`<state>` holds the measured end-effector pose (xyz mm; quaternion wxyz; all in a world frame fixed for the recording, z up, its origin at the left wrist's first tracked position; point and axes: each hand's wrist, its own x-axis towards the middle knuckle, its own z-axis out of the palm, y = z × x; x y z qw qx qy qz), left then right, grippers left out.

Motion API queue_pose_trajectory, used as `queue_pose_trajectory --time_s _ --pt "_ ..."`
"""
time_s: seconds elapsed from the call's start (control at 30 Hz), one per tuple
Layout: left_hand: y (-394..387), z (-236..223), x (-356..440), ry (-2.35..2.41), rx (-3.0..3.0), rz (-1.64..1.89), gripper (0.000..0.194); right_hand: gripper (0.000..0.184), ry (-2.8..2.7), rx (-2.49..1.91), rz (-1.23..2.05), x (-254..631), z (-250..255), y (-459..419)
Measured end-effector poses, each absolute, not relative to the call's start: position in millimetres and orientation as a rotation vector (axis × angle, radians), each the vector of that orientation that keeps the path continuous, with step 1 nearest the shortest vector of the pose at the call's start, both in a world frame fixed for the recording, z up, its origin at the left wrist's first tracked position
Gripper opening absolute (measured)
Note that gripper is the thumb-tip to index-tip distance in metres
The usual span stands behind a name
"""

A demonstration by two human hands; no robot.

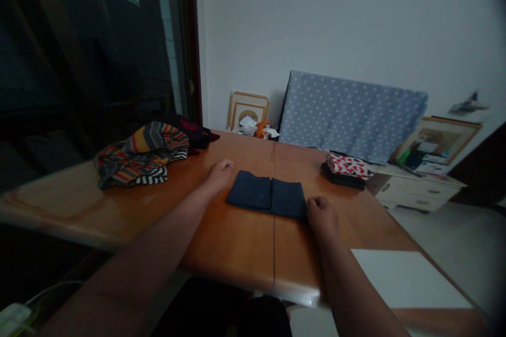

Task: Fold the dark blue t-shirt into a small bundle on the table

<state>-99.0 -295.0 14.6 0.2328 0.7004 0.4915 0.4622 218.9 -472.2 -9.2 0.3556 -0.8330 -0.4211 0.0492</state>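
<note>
A dark blue cloth item (253, 192), folded into a flat rectangle with a gap down its middle, lies on the wooden table (233, 253) in front of me. Just beyond its left end is my left hand (221, 174), fingers curled in and nothing visible in them. My right hand (324, 216) rests as a loose fist against the right edge of the cloth. It seems to touch that edge without gripping it. The kind of garment cannot be told from its folded shape.
A crumpled striped garment (150, 150) lies in a heap with dark clothes (190, 129) at the left. Folded clothes, topped by a heart-patterned one (348, 165), are stacked at the right. A white sheet (407, 279) lies near the right edge.
</note>
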Motion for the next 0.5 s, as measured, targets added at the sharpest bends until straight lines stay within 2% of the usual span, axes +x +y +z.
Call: queue_pose_trajectory --time_s 0.13,0.27,0.5 --pt "-316 -4 -99 1.298 2.005 1.115 0.022 0.037 -1.092 -2.124 0.098 220 -12 -473" --pt "-338 7 -94 1.119 2.362 0.979 0.022 0.036 -1.062 -2.133 0.104 218 -11 -473" --pt "-363 22 -82 0.773 2.691 0.743 0.038 0.037 -1.023 -2.132 0.113 215 -8 -470"
